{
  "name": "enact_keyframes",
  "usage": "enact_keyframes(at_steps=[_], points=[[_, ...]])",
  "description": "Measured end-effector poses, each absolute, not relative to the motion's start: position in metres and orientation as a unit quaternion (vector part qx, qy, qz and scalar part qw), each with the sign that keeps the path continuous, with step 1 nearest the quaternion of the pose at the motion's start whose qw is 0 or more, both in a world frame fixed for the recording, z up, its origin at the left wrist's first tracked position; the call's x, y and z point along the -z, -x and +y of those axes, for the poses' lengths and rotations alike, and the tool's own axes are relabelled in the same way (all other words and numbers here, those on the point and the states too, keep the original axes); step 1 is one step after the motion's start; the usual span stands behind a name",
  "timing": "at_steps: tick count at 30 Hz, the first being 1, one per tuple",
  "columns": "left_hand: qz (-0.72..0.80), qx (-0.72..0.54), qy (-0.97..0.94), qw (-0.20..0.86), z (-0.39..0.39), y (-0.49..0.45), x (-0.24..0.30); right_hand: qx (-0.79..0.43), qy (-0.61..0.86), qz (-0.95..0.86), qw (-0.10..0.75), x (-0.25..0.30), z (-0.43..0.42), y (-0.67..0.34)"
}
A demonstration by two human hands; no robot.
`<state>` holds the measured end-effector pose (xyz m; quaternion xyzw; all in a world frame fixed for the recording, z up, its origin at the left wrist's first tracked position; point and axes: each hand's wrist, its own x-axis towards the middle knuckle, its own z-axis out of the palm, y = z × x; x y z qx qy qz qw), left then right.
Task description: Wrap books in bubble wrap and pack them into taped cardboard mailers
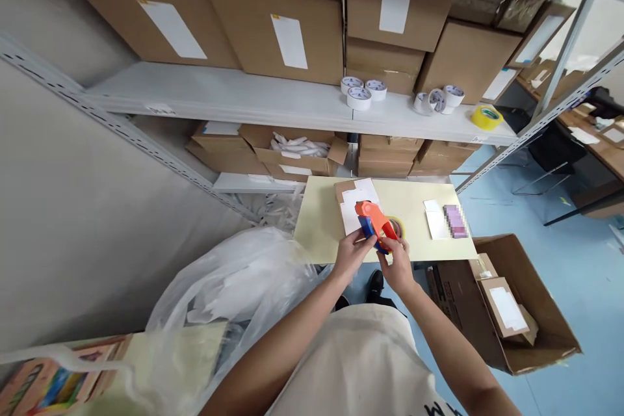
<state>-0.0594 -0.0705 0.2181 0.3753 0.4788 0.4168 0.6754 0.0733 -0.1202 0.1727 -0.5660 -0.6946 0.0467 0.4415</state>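
In front of me, over the near edge of a pale yellow table, both my hands hold an orange and blue tape dispenser. My left hand grips its blue part from the left, fingers closed. The fingers of my right hand are closed on its right side, near the orange-red handle. A roll of tape shows just behind the dispenser; whether it is mounted there I cannot tell. Beyond my left hand a cardboard box with white paper on it lies on the table, partly hidden by the dispenser.
White paper and a purple bundle lie on the table's right. Tape rolls and a yellow roll sit on the shelf ahead. A large open carton stands right; a plastic bag bulges left.
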Motion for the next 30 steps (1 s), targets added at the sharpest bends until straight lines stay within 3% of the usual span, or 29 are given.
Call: enact_keyframes(at_steps=[4, 10, 18, 24, 30], points=[[0.494, -0.423, -0.32, 0.689, -0.073, 0.067, -0.224, 0.038, 0.55, -0.736, 0.392, -0.177, -0.125, -0.064], [0.467, -0.437, -0.344, 0.688, -0.064, 0.079, -0.226, -0.035, 0.564, -0.744, 0.356, -0.196, -0.13, -0.082], [0.466, -0.421, -0.38, 0.679, -0.034, 0.08, -0.234, -0.221, 0.534, -0.703, 0.413, -0.208, -0.11, -0.125], [0.415, -0.455, -0.457, 0.642, -0.002, 0.056, -0.24, -0.201, 0.531, -0.666, 0.484, -0.211, -0.066, -0.141], [0.425, -0.488, -0.589, 0.484, 0.081, 0.011, -0.265, -0.189, 0.533, -0.629, 0.534, -0.246, 0.028, -0.177]])
